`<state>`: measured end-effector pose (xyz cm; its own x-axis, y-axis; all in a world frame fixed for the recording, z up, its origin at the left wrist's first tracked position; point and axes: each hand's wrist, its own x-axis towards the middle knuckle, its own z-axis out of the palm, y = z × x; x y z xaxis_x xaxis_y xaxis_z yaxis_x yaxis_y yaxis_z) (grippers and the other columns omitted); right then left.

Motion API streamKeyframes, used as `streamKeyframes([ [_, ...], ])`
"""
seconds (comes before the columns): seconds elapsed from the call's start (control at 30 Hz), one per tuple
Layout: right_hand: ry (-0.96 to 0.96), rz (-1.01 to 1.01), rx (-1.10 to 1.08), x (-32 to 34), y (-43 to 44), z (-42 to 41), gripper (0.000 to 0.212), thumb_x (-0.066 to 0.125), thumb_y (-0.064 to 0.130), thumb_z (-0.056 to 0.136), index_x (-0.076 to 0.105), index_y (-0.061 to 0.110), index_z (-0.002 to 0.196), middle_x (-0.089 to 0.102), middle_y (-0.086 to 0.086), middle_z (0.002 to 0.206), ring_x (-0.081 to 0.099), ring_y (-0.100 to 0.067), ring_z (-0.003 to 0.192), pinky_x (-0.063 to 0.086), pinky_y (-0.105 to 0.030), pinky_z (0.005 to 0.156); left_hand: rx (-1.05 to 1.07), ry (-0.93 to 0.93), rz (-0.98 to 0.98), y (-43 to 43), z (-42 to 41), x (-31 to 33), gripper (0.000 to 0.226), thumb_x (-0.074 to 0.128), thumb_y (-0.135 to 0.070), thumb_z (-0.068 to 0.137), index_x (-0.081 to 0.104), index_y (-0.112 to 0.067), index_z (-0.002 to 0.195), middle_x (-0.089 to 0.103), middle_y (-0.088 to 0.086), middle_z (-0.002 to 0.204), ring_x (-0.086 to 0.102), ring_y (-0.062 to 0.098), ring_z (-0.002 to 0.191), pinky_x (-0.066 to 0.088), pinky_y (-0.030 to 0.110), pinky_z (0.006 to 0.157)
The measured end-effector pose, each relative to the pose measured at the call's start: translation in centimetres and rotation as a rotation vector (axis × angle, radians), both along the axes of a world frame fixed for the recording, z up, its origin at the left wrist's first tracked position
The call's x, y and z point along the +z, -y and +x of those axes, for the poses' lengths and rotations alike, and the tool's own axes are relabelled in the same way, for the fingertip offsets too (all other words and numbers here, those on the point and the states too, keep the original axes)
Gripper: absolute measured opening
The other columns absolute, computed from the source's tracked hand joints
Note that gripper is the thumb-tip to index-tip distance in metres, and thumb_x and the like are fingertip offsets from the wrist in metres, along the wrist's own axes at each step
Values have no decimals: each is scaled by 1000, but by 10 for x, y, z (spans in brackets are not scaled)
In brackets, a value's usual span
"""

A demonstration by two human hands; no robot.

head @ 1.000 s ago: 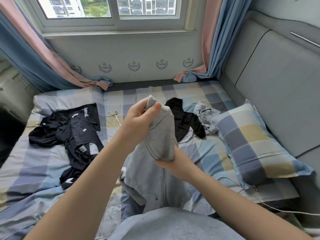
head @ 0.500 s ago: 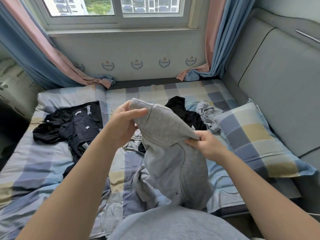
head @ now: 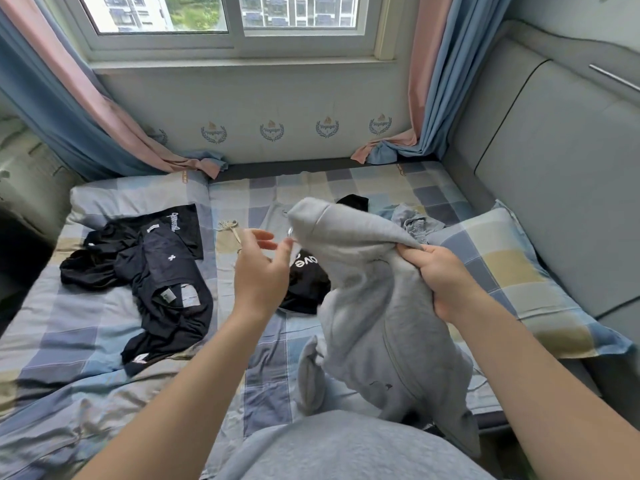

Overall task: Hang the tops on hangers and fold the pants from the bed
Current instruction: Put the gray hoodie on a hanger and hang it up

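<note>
My right hand (head: 441,280) grips a bunched fold of a light grey zip-up top (head: 374,306), which hangs above the bed in front of me. My left hand (head: 261,271) hovers just left of the top's raised end, fingers loosely spread and holding nothing that I can make out. Under the grey top lies a black garment with white letters (head: 304,285). A pile of black clothes (head: 156,271) sprawls on the left of the bed. A small crumpled grey garment (head: 415,223) lies behind the top. No hanger is in view.
The bed's checked sheet (head: 86,327) runs back to the wall under the window. A checked pillow (head: 505,271) leans by the grey padded headboard (head: 554,168) on the right. A beige cord (head: 232,227) lies mid-bed. Curtains hang at both far corners.
My left hand has let go of the grey top and opened beside it. My right hand moved right and now holds the top alone, uncovering the black lettered garment.
</note>
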<state>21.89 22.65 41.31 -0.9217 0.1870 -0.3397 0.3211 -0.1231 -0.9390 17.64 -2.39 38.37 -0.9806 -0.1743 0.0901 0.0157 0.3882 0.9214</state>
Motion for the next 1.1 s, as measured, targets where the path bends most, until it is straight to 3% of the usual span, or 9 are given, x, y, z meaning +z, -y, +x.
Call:
streamKeyframes([
  [0.1, 32, -116, -20, 12, 10, -3, 27, 57, 20, 101, 70, -3, 95, 73, -12, 78, 72, -19, 69, 58, -26, 60, -337, 2, -39, -15, 17, 6, 23, 71, -37, 90, 60, -19, 100, 67, -8, 89, 63, 3, 73, 51, 17, 64],
  [0.23, -1, -284, -50, 28, 22, -10, 24, 49, 20, 105, 60, 0, 99, 61, -12, 76, 62, -18, 65, 55, -27, 58, -782, 254, -30, -46, 43, 5, 36, 77, -43, 83, 63, -25, 110, 70, -8, 105, 67, 8, 95, 56, 30, 84],
  [0.37, -52, -293, -22, 40, 27, -13, 31, 45, 22, 106, 62, -4, 109, 65, -15, 79, 68, -18, 66, 58, -25, 56, -621, 142, -136, -61, 45, 0, 30, 72, -38, 87, 59, -11, 93, 66, 7, 89, 62, 23, 83, 51, 46, 78],
  [0.5, -87, -312, 28, 40, 26, -8, 32, 47, 17, 104, 58, -7, 123, 68, -20, 94, 70, -26, 82, 61, -32, 73, -623, 170, -74, -55, 34, 1, 25, 64, -41, 83, 58, -17, 79, 57, -7, 72, 50, 13, 67, 44, 38, 65],
  [0.6, -124, -277, 81, 35, 20, -3, 24, 52, 12, 101, 61, 5, 121, 71, -14, 112, 70, -26, 99, 56, -41, 90, -377, 336, 180, -49, 26, 3, 35, 70, -38, 83, 59, -8, 69, 49, -2, 66, 43, 13, 64, 35, 29, 58],
  [0.7, -101, -122, 150, 17, 20, 6, 16, 58, 12, 97, 65, 14, 111, 74, -8, 114, 69, -22, 102, 53, -40, 90, -142, 473, 360, -38, 11, 3, 24, 74, -30, 88, 71, -6, 83, 66, 10, 82, 63, 23, 81, 48, 34, 70],
  [0.8, -76, 37, 261, -9, 28, 17, 19, 67, 16, 93, 65, 18, 112, 75, -2, 111, 70, -18, 102, 56, -33, 86, -111, 492, 473, -32, 5, 15, 22, 73, -27, 90, 72, -5, 93, 73, 19, 102, 69, 33, 103, 54, 47, 92],
  [0.97, -20, 254, 491, -54, 64, 34, 68, 78, 41, 71, 50, 31, 132, 62, 8, 126, 59, -6, 117, 50, -27, 99, -142, 419, 583, -31, 5, 46, 37, 69, -28, 93, 67, 7, 106, 68, 19, 93, 67, 31, 89, 56, 45, 84],
  [1.1, -11, 341, 486, -81, 81, 31, 49, 75, 30, 81, 54, 35, 124, 68, 7, 106, 65, -9, 101, 54, -27, 85, -179, 400, 633, -26, 9, 66, 45, 71, -31, 91, 64, 10, 109, 67, 25, 95, 68, 37, 88, 57, 53, 85],
])
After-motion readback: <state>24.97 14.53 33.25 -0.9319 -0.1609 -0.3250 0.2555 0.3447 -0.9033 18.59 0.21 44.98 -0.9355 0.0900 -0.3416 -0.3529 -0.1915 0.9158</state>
